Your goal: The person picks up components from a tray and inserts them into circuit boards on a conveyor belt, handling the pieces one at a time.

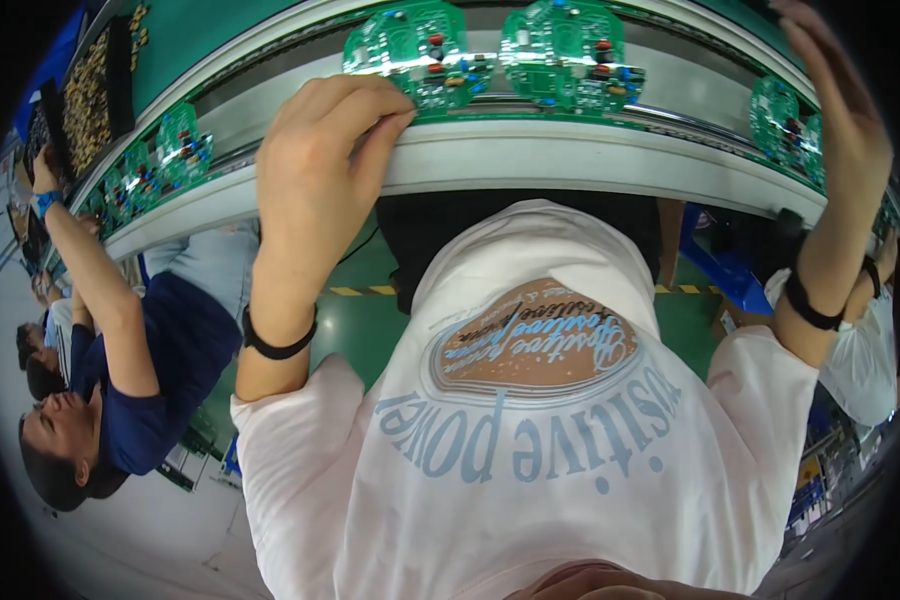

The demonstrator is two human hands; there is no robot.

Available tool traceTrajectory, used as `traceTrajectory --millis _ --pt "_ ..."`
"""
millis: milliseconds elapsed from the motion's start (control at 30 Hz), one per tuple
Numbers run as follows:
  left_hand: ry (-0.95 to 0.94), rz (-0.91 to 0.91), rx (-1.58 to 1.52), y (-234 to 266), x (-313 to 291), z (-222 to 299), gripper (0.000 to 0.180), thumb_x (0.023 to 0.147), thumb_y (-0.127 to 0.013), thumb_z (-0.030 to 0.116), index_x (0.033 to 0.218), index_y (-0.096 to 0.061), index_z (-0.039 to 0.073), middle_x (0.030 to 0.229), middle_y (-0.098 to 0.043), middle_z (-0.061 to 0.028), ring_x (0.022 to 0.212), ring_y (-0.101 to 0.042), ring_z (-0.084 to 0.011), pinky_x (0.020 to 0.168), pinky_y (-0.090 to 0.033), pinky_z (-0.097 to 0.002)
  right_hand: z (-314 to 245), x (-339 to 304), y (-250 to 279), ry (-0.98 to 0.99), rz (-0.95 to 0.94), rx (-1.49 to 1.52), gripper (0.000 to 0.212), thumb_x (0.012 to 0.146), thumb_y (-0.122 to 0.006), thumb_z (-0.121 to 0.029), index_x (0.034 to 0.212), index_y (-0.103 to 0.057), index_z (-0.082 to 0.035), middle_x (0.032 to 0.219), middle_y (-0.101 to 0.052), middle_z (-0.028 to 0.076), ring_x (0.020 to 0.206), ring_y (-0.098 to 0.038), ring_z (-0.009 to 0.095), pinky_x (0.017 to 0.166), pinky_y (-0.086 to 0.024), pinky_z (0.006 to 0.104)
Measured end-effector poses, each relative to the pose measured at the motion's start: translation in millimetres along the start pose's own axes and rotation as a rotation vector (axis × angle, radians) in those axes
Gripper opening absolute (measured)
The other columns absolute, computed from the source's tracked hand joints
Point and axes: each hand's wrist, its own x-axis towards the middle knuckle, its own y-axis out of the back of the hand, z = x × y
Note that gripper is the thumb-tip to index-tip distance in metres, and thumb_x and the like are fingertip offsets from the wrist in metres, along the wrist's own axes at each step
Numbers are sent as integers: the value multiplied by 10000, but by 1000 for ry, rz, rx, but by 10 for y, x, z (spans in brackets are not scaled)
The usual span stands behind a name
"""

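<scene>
green circuit board sits on the pale-railed track. our left hand at its near edge, fingers curled, thumb close; whether they grip, we cannot tell. second board just right. our right hand raised far right, fingers straight, hold unclear.

Green, rounded printed circuit board | red, black and blue components standing on its upturned face | lies flat beside the long pale rail before me | near edge at my left hand
</scene>
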Motion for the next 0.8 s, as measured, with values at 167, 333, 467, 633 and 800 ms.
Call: traceTrajectory --millis 167,333,467,633,800 --pt "-46 -64 146 21 12 168 97 824 -763 67 908 -715 56 963 -718 -52 887 -665 -290 783 -520 -391 -207 -223 -314 -458 -13 750 129 977 -664 25 1100 -685 59 962 -748 114 892 -735 156 823 -593 265" --pt "-167 -209 352 157 242 326 93 826 -762 85 901 -714 59 978 -709 -61 889 -663 -295 795 -516 -389 177 -493 -417 -446 -128 1020 231 1019 -604 -3 1233 -681 36 1114 -754 127 1030 -731 201 920 -585 327" --pt "-187 -152 323 177 698 389 80 832 -747 102 905 -729 75 946 -712 -71 884 -673 -304 787 -526 -399 155 -526 -483 -424 -88 1000 224 991 -610 52 1205 -674 65 1056 -759 159 987 -757 238 925 -595 347" --pt "-436 -43 230 -323 1733 560 120 912 -734 123 974 -757 23 938 -746 -154 886 -730 -293 783 -574 -377 145 -554 -618 -360 -58 885 213 992 -609 49 1194 -676 66 1067 -760 157 1007 -755 238 923 -598 340" --pt "-555 36 50 -821 2484 682 163 852 -772 192 910 -769 39 928 -740 -206 950 -720 -388 838 -576 -470 -59 -423 -629 -321 -51 807 196 996 -624 29 1178 -678 78 1067 -758 168 1007 -754 237 915 -602 331"
